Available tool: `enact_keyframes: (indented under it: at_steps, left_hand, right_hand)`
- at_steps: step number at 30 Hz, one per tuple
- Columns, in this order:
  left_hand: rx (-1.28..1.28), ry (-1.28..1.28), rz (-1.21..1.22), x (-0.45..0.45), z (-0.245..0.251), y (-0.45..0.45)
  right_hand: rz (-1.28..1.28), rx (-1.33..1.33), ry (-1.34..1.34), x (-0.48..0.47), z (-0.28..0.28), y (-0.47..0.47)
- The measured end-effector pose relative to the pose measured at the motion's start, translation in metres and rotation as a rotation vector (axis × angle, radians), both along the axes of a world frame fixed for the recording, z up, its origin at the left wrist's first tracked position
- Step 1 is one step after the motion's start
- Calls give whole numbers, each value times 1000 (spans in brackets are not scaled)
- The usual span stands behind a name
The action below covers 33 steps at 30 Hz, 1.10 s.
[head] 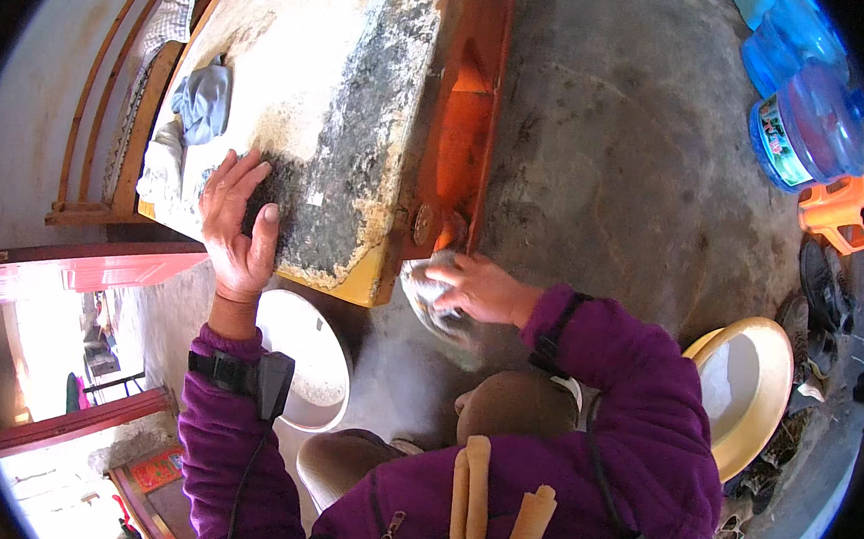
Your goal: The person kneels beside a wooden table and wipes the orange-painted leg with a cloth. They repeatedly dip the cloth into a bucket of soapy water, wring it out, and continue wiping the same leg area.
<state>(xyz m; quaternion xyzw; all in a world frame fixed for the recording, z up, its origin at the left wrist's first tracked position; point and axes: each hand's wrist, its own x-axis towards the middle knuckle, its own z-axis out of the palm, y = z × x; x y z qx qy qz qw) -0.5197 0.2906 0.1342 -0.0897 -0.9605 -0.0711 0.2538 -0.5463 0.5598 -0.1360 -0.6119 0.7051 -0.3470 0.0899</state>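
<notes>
Before me stands a piece of wooden furniture with a worn, peeling top [366, 137] and an orange-red side [462, 136]. My left hand [237, 214] rests on the top near its near-left edge, fingers spread, holding nothing. At the near end of the orange-red side, my right hand [487, 288] grips a light-coloured cloth [437, 300], which is blurred; part of it hangs below the fingers. A grey-blue cloth [205, 102] lies crumpled on the far left of the top, beside a whitish cloth [163, 164].
A white basin [305, 362] stands on the floor below my left hand. To the right are a yellowish basin [750, 397], dark shoes [825, 289], an orange plastic stool [838, 211] and large blue water bottles [806, 127]. A pink-red door [131, 267] is at the left.
</notes>
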Motion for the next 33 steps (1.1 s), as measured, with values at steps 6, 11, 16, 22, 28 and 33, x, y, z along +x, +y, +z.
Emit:
enact_keyframes:
  at_steps: [6, 11, 16, 22, 28, 33]
  left_hand:
    - [-1, -8, -26, -1, 1, -2]
    - [7, -24, -18, 1, 0, -2]
    - [5, -28, -31, -1, 2, 0]
    - [8, -25, -24, 0, 0, 0]
    - [13, -18, -33, -1, 1, -1]
    - [-1, -24, -23, -1, 1, 0]
  right_hand:
    - [-23, 141, -55, -34, -24, 12]
    - [-680, 175, 41, -112, -10, 40]
    - [-720, 87, -136, -167, 19, 18]
    - [-809, 61, -158, -57, -18, -38]
    - [-667, 209, -405, -28, -20, -6]
    - [-322, -127, -797, -16, -28, 36]
